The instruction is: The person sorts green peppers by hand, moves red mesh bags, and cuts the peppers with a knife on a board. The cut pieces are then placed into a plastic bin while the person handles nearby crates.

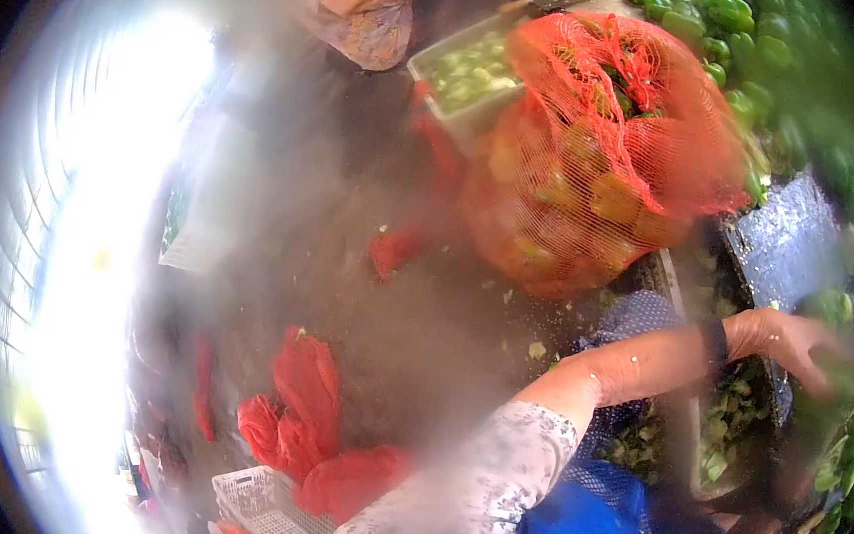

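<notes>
Right hand (792, 344): reaching out toward the right edge of the view, over a dark tray (785, 245). Fingers are loosely spread and curled down a bit. It's blurry, so honestly can't tell if it's got hold of anything.
Wrist: dark band around it, floral sleeve (475, 482) further back on the arm.
Left hand: don't see it anywhere.
Green peppers (837, 470): a bunch sit just beside and below the right hand, along the right edge, with more piled in the top right corner (727, 20).
Chopped green bits (725, 431): lying in a container under the forearm.
Red mesh sack (596, 160): big one, stuffed with yellowish-green peppers, sitting upper middle on the dark ground, well apart from the hand.
Pale tub (462, 74): touching the sack on its left, holding cut green pieces.
Empty red net bags (305, 418): crumpled at lower left.
White crate (262, 510): at the bottom edge, just beside those bags.
Blue cloth (577, 530): at the bottom, beneath the arm.
Another person (367, 6): only a patterned sleeve shows at the top.
</notes>
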The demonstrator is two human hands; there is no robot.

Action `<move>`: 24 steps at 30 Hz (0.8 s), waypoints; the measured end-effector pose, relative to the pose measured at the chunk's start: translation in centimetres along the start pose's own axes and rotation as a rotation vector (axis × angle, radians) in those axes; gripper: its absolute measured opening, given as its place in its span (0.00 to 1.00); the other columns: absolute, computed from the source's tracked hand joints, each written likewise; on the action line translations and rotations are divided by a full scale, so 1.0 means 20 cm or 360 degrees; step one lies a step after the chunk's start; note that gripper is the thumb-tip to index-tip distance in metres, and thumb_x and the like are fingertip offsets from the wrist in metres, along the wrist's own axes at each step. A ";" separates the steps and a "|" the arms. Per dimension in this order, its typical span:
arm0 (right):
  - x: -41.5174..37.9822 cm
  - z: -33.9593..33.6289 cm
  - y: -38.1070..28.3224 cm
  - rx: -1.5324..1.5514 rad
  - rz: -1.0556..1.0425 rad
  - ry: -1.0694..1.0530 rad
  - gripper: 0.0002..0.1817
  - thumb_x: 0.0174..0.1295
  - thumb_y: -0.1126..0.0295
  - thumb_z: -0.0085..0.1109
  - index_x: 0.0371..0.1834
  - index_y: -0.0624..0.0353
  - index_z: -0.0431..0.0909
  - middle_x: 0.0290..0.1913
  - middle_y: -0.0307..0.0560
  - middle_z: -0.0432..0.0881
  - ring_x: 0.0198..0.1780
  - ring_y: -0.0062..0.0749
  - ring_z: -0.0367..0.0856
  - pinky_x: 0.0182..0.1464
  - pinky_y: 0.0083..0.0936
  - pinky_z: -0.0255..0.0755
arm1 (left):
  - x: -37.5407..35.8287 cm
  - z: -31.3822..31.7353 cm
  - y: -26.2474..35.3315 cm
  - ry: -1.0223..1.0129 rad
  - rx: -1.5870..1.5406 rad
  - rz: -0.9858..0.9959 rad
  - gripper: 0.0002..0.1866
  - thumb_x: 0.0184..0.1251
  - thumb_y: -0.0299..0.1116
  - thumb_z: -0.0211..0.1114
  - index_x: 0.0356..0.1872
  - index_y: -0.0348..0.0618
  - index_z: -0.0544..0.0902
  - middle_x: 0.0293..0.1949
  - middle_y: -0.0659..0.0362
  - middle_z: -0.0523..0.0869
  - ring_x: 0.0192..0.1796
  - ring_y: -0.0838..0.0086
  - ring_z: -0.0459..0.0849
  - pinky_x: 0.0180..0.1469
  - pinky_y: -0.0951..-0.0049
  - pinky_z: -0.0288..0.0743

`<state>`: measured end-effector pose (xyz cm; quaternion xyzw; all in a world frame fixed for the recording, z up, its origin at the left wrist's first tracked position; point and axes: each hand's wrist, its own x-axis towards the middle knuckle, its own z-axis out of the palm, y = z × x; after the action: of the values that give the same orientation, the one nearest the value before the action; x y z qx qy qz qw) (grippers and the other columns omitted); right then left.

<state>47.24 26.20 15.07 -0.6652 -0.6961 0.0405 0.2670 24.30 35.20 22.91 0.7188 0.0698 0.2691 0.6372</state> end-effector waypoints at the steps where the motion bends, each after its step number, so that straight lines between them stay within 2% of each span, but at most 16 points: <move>1: 0.00 0.01 0.00 0.0008 0.0001 -0.0009 0.17 0.57 0.71 0.58 0.50 0.59 0.75 0.49 0.51 0.80 0.51 0.41 0.78 0.53 0.34 0.71 | 0.00 0.00 -0.03 -0.0021 0.0114 -0.0037 0.34 0.48 0.47 0.70 0.55 0.37 0.77 0.48 0.50 0.84 0.45 0.64 0.83 0.54 0.70 0.75; 6: 0.01 0.02 -0.08 0.0149 0.0081 -0.0033 0.17 0.57 0.71 0.59 0.50 0.59 0.75 0.49 0.50 0.80 0.51 0.41 0.78 0.53 0.34 0.72 | -0.02 0.00 0.07 0.0289 0.0168 -0.0267 0.23 0.43 0.43 0.71 0.39 0.37 0.85 0.36 0.52 0.87 0.40 0.68 0.83 0.46 0.67 0.76; 7: 0.00 0.01 -0.08 0.0222 0.0132 -0.0050 0.17 0.56 0.71 0.59 0.50 0.59 0.75 0.49 0.50 0.80 0.51 0.41 0.78 0.53 0.34 0.72 | -0.02 0.01 0.04 0.0355 0.0117 0.0043 0.21 0.41 0.43 0.72 0.34 0.39 0.86 0.30 0.53 0.86 0.35 0.66 0.83 0.43 0.65 0.76; 8: 0.01 0.03 -0.11 0.0370 0.0189 -0.0086 0.17 0.56 0.71 0.59 0.50 0.59 0.75 0.49 0.50 0.80 0.51 0.41 0.78 0.53 0.34 0.72 | 0.01 -0.01 -0.01 0.0401 0.0880 0.0215 0.23 0.38 0.44 0.74 0.38 0.42 0.85 0.35 0.52 0.85 0.40 0.61 0.82 0.45 0.64 0.75; 9: 0.03 0.06 -0.13 0.0603 0.0239 -0.0105 0.17 0.56 0.71 0.59 0.50 0.59 0.75 0.49 0.50 0.80 0.51 0.41 0.78 0.53 0.34 0.72 | -0.03 0.03 0.04 0.0540 0.1071 0.0359 0.27 0.36 0.45 0.75 0.42 0.44 0.84 0.45 0.51 0.82 0.48 0.58 0.79 0.51 0.62 0.73; 10: 0.02 0.07 -0.11 0.0786 0.0268 -0.0091 0.17 0.56 0.71 0.59 0.50 0.58 0.75 0.49 0.50 0.80 0.51 0.41 0.78 0.53 0.34 0.72 | -0.02 0.08 -0.03 0.0552 0.1334 0.0291 0.31 0.36 0.45 0.75 0.47 0.45 0.82 0.51 0.50 0.78 0.55 0.57 0.75 0.57 0.61 0.70; 12: -0.01 0.01 -0.25 0.1111 0.0167 0.0047 0.18 0.58 0.64 0.59 0.52 0.55 0.76 0.49 0.49 0.80 0.52 0.39 0.78 0.53 0.31 0.72 | 0.03 0.10 0.03 0.0393 0.0883 0.0053 0.25 0.44 0.37 0.74 0.47 0.41 0.81 0.49 0.52 0.80 0.53 0.60 0.79 0.58 0.64 0.71; 13: 0.00 -0.10 -0.33 0.0626 0.0440 -0.0104 0.21 0.57 0.64 0.62 0.55 0.54 0.74 0.47 0.47 0.79 0.49 0.35 0.78 0.50 0.28 0.73 | 0.03 0.10 0.02 0.0445 -0.0146 -0.0340 0.25 0.52 0.42 0.71 0.50 0.40 0.79 0.50 0.54 0.80 0.51 0.65 0.80 0.52 0.69 0.75; 14: 0.05 -0.27 -0.44 0.0170 0.0683 -0.0268 0.25 0.56 0.64 0.64 0.57 0.54 0.72 0.46 0.46 0.78 0.45 0.32 0.79 0.47 0.25 0.74 | 0.04 0.07 0.00 0.0587 -0.0688 -0.0246 0.33 0.54 0.54 0.65 0.56 0.40 0.73 0.52 0.52 0.78 0.53 0.62 0.79 0.50 0.65 0.78; 15: 0.04 -0.34 -0.46 -0.0180 0.0396 -0.0563 0.27 0.55 0.65 0.64 0.60 0.52 0.70 0.52 0.48 0.75 0.48 0.36 0.79 0.50 0.28 0.74 | 0.04 0.04 -0.01 0.0715 -0.1225 -0.0115 0.41 0.57 0.65 0.59 0.61 0.40 0.68 0.55 0.50 0.76 0.54 0.60 0.78 0.47 0.61 0.81; 16: 0.00 -0.34 -0.41 -0.0026 0.0410 -0.0623 0.31 0.54 0.65 0.65 0.63 0.51 0.67 0.59 0.50 0.68 0.51 0.41 0.78 0.53 0.30 0.74 | 0.04 0.00 -0.04 0.0306 -0.1883 -0.0056 0.45 0.54 0.68 0.58 0.64 0.42 0.65 0.62 0.46 0.70 0.58 0.51 0.74 0.50 0.49 0.79; 17: -0.04 -0.35 -0.36 0.0128 0.0430 -0.0684 0.34 0.53 0.65 0.65 0.65 0.49 0.64 0.67 0.51 0.62 0.54 0.45 0.77 0.57 0.33 0.73 | 0.06 0.03 -0.03 0.0409 -0.1876 -0.0088 0.46 0.53 0.69 0.58 0.65 0.42 0.65 0.64 0.45 0.68 0.60 0.49 0.71 0.50 0.48 0.78; 18: -0.07 -0.38 -0.35 -0.0104 0.0038 -0.0463 0.31 0.53 0.65 0.64 0.63 0.51 0.67 0.64 0.52 0.67 0.55 0.45 0.76 0.57 0.33 0.72 | 0.07 0.06 -0.03 0.0522 -0.1858 -0.0121 0.47 0.52 0.69 0.59 0.66 0.43 0.64 0.66 0.45 0.65 0.62 0.46 0.69 0.50 0.46 0.77; 20: -0.04 -0.44 -0.35 -0.0093 0.0262 -0.0438 0.24 0.56 0.68 0.63 0.58 0.56 0.73 0.56 0.49 0.76 0.52 0.35 0.79 0.54 0.29 0.74 | 0.08 0.07 -0.02 0.0274 -0.1800 -0.0109 0.49 0.51 0.69 0.59 0.67 0.44 0.63 0.67 0.43 0.63 0.65 0.46 0.65 0.48 0.48 0.77; 23: -0.07 -0.48 -0.34 0.0855 0.0120 0.0245 0.15 0.61 0.67 0.57 0.50 0.59 0.77 0.42 0.46 0.82 0.41 0.28 0.80 0.43 0.27 0.75 | 0.14 0.15 0.00 0.0211 -0.1685 -0.0173 0.51 0.51 0.69 0.59 0.69 0.41 0.58 0.68 0.44 0.61 0.65 0.49 0.67 0.50 0.52 0.76; 24: -0.07 -0.48 -0.37 0.1148 0.0161 0.0322 0.15 0.59 0.63 0.58 0.48 0.54 0.78 0.37 0.52 0.83 0.38 0.42 0.84 0.40 0.35 0.76 | 0.16 0.17 -0.01 0.0164 -0.1548 -0.0185 0.52 0.51 0.68 0.61 0.70 0.40 0.57 0.69 0.44 0.61 0.65 0.51 0.67 0.52 0.54 0.75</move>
<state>44.61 21.21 25.96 -0.5626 -0.5735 0.2303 0.5492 28.57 33.67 23.57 0.3186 0.0073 0.2698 0.9087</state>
